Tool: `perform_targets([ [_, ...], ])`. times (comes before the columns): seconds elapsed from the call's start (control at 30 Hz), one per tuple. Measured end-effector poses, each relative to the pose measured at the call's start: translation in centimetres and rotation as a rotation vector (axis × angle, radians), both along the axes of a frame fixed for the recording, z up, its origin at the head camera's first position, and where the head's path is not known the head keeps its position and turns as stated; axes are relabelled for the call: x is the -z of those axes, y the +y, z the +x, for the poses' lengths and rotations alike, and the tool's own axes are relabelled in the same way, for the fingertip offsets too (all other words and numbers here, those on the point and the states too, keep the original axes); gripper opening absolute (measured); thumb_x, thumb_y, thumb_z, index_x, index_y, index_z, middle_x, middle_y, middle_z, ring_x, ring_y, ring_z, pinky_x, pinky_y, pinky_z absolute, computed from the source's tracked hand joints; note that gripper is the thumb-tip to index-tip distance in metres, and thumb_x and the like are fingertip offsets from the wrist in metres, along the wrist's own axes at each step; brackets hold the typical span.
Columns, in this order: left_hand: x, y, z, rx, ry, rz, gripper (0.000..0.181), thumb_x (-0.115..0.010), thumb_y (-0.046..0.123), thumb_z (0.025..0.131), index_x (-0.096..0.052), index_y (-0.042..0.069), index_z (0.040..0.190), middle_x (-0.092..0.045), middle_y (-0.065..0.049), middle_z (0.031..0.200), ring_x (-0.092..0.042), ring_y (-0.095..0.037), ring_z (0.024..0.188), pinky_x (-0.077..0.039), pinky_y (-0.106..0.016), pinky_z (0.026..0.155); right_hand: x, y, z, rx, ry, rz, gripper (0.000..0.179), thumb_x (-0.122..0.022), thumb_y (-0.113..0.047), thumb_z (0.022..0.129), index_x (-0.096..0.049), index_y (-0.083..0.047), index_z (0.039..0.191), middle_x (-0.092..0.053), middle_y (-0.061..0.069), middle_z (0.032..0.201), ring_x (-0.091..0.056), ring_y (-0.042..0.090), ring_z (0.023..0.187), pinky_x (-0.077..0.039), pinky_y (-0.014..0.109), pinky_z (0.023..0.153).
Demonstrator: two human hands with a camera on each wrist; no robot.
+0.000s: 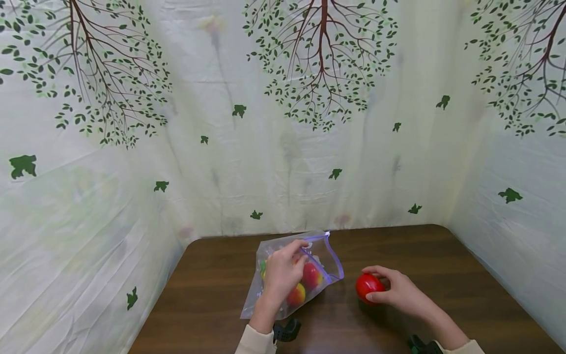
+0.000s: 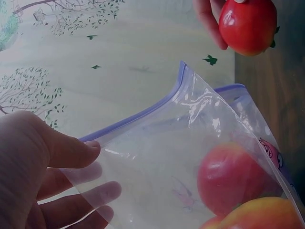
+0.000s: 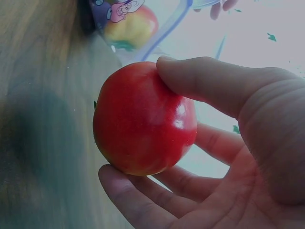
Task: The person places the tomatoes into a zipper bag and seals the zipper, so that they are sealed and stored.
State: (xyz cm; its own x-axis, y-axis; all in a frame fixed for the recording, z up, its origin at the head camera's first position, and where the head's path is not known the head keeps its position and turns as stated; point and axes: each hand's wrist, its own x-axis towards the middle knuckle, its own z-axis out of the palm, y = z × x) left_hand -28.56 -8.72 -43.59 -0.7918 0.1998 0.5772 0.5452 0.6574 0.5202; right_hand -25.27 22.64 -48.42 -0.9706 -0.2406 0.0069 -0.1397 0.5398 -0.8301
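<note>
A see-through zip bag [image 1: 319,287] with a purple zip edge rests on the table, its mouth gaping to the right. My left hand [image 1: 282,271] pinches the bag's rim, thumb outside and fingers showing through the plastic in the left wrist view. Inside are a red-and-yellow fruit [image 1: 311,276], a second yellow-red one [image 1: 296,295] and something green at the left. Right of the mouth, my right hand [image 1: 400,293] holds a shiny red tomato [image 3: 143,119] between thumb and fingertips. A bit of green leaf shows on the tomato's [image 2: 248,26] far side.
The dark wooden table [image 1: 212,295] carries the bag and runs back to a pale curtain [image 1: 283,187] printed with trees and green leaves. Curtain also hangs at both sides. A dark band [image 1: 286,330] sits on my left wrist.
</note>
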Motion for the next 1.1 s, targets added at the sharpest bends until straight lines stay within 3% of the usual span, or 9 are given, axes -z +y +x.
perform_targets([
  [0.37,-0.1,0.0,0.1,0.002,0.028,-0.005,0.023,-0.077,0.015,0.090,-0.071,0.022,0.111,-0.072,0.008,0.089,-0.044,-0.004,0.050,-0.042,-0.023,0.046,-0.9,-0.5,-0.1,0.032,-0.001,-0.008,0.064,-0.088,-0.029,0.075,-0.062,-0.018,0.133,-0.063,0.010,0.124,-0.059,0.031,0.104,-0.057,0.042,0.074],
  [1.1,-0.2,-0.1,0.2,0.006,0.033,-0.008,0.022,-0.077,0.016,0.090,-0.071,0.023,0.110,-0.073,0.008,0.091,-0.046,-0.002,0.053,-0.043,-0.022,0.049,-2.3,-1.7,-0.6,0.015,0.018,-0.065,0.064,-0.089,-0.029,0.074,-0.063,-0.021,0.133,-0.061,0.012,0.128,-0.058,0.033,0.106,-0.058,0.041,0.072],
])
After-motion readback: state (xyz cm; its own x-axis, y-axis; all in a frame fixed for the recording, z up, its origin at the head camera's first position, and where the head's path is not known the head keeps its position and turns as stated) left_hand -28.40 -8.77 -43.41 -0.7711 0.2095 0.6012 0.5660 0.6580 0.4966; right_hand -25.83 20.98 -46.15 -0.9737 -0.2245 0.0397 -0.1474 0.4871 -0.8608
